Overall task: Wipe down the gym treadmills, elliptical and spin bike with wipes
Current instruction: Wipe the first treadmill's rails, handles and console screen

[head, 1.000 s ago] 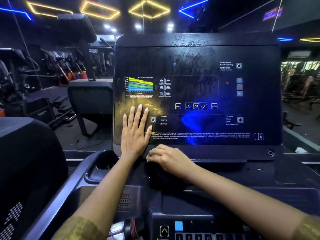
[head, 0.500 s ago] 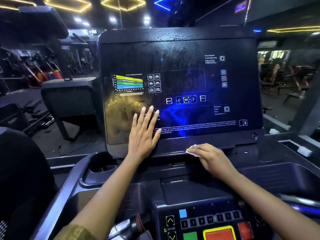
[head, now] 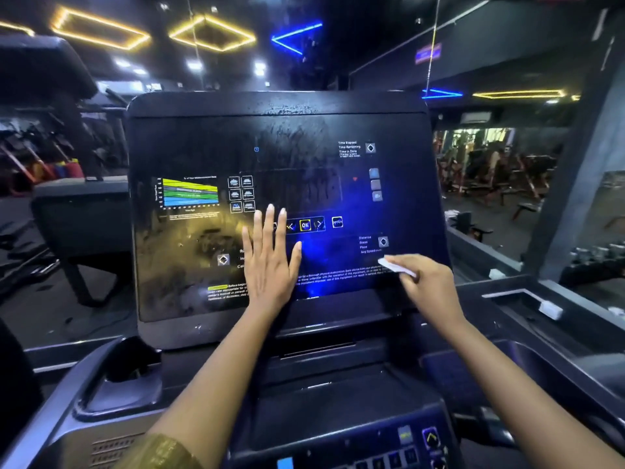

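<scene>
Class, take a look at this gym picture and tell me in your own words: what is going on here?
A person is wiping a treadmill's console screen. The left hand lies flat on the screen near its middle, fingers straight. The right hand pinches a white wipe against the screen's lower right part. The glass shows streaks across its upper part and smears on its left side.

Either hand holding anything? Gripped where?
Right hand pinches a white wipe by its right end; left hand lies flat on the treadmill console, holding nothing.
</scene>
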### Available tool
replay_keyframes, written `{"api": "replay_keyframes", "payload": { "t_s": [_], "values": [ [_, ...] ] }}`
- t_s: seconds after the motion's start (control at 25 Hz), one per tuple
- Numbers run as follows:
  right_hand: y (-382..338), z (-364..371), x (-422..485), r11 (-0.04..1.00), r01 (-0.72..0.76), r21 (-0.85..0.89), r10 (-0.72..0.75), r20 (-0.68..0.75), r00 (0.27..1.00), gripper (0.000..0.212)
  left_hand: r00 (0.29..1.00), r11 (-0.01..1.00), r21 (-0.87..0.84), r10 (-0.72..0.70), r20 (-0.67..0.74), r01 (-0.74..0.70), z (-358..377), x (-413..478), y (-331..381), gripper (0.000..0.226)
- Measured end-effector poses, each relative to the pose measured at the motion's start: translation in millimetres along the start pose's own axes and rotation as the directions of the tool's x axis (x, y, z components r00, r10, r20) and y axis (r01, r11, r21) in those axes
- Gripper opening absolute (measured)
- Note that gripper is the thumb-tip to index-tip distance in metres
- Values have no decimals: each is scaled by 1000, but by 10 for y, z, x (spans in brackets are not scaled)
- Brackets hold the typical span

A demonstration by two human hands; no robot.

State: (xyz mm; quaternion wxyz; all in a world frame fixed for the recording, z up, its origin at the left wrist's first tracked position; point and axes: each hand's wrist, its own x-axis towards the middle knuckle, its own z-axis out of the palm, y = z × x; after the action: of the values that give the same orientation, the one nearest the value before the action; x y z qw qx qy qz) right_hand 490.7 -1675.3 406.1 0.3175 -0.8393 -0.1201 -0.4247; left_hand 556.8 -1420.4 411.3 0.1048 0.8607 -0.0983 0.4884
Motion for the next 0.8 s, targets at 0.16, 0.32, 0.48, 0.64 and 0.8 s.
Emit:
{"api": "replay_keyframes", "payload": {
  "t_s": [0.16, 0.32, 0.48, 0.64, 0.8],
  "values": [
    [-254, 207, 802, 977, 195, 81, -187, -102, 977, 38, 999, 993, 116, -34, -4, 35, 100, -15, 22, 61],
    [-518, 546, 1698, 925, 373, -77, -380, -140, 914, 28, 999, 987, 152, -40, -14, 41, 91, -15, 37, 61],
    [-486, 739, 1516, 757, 608, -239, -626, 2, 780, 29, 999, 985, 167, -50, -8, 51, 78, -24, 46, 61],
    [-227, 685, 569, 554, 809, -195, -780, 217, 587, 23, 999, 981, 187, -48, -7, 49, 83, -25, 38, 62],
    [6, 569, 124, 427, 900, -89, -865, 250, 435, 40, 999, 978, 201, -46, -15, 48, 81, -20, 39, 61]
  ]
}}
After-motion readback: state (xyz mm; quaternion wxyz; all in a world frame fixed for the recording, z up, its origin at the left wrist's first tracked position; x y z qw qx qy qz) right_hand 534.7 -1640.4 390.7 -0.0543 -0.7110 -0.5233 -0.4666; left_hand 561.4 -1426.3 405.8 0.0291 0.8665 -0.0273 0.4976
